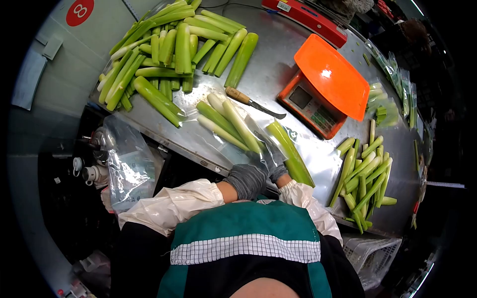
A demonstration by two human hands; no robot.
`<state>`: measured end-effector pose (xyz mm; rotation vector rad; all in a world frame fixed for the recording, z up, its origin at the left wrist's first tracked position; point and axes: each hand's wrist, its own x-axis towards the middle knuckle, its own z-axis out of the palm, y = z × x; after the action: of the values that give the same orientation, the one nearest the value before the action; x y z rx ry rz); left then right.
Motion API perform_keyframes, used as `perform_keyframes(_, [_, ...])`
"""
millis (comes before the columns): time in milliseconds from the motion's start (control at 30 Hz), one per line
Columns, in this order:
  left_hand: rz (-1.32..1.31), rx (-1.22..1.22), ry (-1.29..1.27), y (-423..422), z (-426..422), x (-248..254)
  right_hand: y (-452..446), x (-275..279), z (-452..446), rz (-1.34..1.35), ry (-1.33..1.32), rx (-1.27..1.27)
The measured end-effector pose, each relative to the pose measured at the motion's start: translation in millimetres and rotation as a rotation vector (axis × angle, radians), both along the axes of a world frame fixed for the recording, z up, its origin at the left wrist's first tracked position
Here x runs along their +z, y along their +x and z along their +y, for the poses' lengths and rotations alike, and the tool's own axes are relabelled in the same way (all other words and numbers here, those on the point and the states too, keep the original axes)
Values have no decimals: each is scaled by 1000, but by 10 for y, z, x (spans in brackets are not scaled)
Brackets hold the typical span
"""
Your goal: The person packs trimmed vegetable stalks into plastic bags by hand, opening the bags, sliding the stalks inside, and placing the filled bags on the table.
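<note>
Both of my hands wear grey gloves and are close together at the table's near edge. My left hand [247,181] is closed at the lower end of a clear plastic bag [203,134] with several green and white stalks [242,126] inside. My right hand [278,170] is beside it at the same end of the bag, its fingers mostly hidden by the plastic and sleeve. A thick green stalk [290,155] lies just right of the bag. Beyond the bag rests a curved knife [256,103] with a wooden handle.
A large pile of stalks [181,47] lies at the back left, and a smaller pile [365,179] at the right. An orange scale [330,79] stands at the back right, near a red device [313,20]. Plastic bags [130,164] hang off the left edge; a white basket [370,253] sits below right.
</note>
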<state>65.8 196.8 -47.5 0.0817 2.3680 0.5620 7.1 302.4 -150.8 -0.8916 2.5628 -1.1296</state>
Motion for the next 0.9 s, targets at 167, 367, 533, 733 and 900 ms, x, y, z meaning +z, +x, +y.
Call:
perform_keyframes(167, [-40, -1, -28, -128, -18, 176, -40, 396, 118, -15, 152, 83])
perform_keyframes(367, [61, -19, 80, -77, -51, 274, 384, 729, 533, -137, 506, -138])
perform_keyframes(533, [73, -21, 84, -70, 1, 144, 268, 197, 485, -241, 169, -181])
perform_keyframes(733, [140, -51, 71, -19, 19, 224, 207, 191, 205, 8, -99, -193])
perform_keyframes(900, [165, -45, 40, 2, 12, 119, 215, 428, 264, -63, 486, -160])
